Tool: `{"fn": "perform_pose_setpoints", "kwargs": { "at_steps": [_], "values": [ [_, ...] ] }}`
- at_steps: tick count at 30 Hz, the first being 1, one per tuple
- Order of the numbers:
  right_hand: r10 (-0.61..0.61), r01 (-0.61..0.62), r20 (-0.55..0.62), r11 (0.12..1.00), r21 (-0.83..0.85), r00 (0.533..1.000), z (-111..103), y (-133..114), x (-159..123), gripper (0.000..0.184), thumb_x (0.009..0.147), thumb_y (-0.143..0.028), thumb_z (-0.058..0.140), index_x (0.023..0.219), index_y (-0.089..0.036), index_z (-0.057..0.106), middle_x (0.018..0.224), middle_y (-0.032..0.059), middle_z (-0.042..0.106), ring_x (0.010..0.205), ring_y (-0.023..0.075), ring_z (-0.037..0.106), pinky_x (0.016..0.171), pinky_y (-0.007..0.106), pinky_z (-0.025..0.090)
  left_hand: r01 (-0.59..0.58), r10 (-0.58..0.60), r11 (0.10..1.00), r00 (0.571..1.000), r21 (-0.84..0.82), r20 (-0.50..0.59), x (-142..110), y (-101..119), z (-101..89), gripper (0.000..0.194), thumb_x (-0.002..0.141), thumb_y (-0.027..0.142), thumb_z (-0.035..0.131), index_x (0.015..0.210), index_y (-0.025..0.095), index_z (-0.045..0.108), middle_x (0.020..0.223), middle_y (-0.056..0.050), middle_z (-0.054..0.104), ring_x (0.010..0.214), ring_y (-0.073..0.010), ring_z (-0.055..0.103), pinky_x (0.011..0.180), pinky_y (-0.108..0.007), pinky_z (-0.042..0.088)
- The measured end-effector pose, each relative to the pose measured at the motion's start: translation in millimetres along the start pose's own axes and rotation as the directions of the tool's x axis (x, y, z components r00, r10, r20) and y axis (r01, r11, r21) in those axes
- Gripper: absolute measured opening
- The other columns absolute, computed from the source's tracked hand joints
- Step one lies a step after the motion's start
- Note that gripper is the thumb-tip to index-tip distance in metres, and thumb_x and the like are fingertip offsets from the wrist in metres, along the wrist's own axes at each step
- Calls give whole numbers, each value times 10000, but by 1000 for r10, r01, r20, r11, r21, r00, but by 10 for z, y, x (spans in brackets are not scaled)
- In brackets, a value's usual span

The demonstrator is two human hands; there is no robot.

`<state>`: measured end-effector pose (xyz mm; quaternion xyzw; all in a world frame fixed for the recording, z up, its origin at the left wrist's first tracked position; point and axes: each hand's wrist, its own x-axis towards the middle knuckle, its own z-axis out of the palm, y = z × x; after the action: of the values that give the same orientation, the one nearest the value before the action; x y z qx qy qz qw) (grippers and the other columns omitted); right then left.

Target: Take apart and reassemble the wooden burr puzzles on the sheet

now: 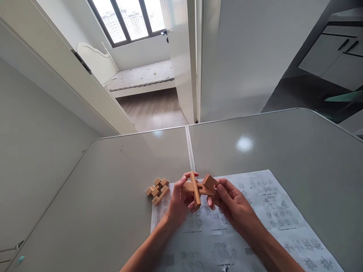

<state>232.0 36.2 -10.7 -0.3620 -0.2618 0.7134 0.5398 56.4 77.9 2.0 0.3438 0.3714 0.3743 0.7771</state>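
Observation:
Above a printed sheet (227, 241), both hands hold wooden puzzle pieces. My left hand (181, 196) is closed round a flat piece with a slot, and a rounded wooden bar (195, 190) crosses over it. My right hand (231, 198) grips a wooden block (210, 183) between thumb and fingers, at the right end of the slotted piece. How the pieces join at the crossing is partly hidden by the fingers. Left of my hands, an interlocked wooden puzzle (157, 190) of several small bars rests at the sheet's upper left corner.
The grey table (127, 181) has a pale seam (190, 147) running away from me down its middle. Diagrams and small text cover the sheet. Past the far edge are an open door (181, 56) and a bed (144, 77) beneath a window.

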Motion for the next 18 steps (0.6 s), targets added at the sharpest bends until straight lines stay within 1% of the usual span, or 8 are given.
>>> {"fn": "perform_pose_setpoints", "kwargs": {
  "at_steps": [3,6,7,11,13,18],
  "values": [
    [-11,10,-72,1000,-14,997,-31,-4,19,360,922,-585,775,1022,-246,705,890,26,720,736,177,638,792,337,553,28,-28,1000,999,-4,39,13,30,-23,582,937,712,468,1184,198,580,414,101,377,386,-94,232,446,-211,260],
    [-9,7,-129,1000,-16,992,-59,-23,39,370,895,-581,804,1021,-244,719,964,37,731,723,162,608,799,327,560,39,-40,999,998,28,56,29,14,-45,546,952,692,501,1151,194,606,412,101,383,387,-87,223,452,-211,259],
    [-10,9,-141,1000,-9,990,-67,-29,44,363,892,-574,810,1016,-245,721,958,34,728,719,158,599,799,321,561,36,-38,999,997,37,63,31,1,-52,548,959,689,503,1163,192,613,416,102,381,388,-86,222,453,-212,259],
    [-37,39,-160,999,13,986,-91,-36,51,317,915,-546,800,994,-251,715,814,4,675,747,166,587,806,290,556,5,-9,998,998,64,66,20,-37,-72,641,979,705,524,1337,178,595,428,111,374,392,-80,196,452,-223,234],
    [-44,46,-177,999,10,983,-99,-31,51,303,925,-535,793,1010,-255,714,830,7,674,772,171,589,828,293,561,12,-17,997,998,74,64,7,-29,-69,701,956,729,573,1379,170,591,432,111,372,400,-75,187,455,-230,212],
    [-48,51,-205,999,7,978,-100,-20,56,308,907,-532,812,1018,-257,726,921,23,714,773,170,602,837,306,580,56,-58,998,996,33,68,3,23,-40,768,880,756,677,1366,165,612,441,116,354,426,-69,163,464,-233,160]
  ]
}}
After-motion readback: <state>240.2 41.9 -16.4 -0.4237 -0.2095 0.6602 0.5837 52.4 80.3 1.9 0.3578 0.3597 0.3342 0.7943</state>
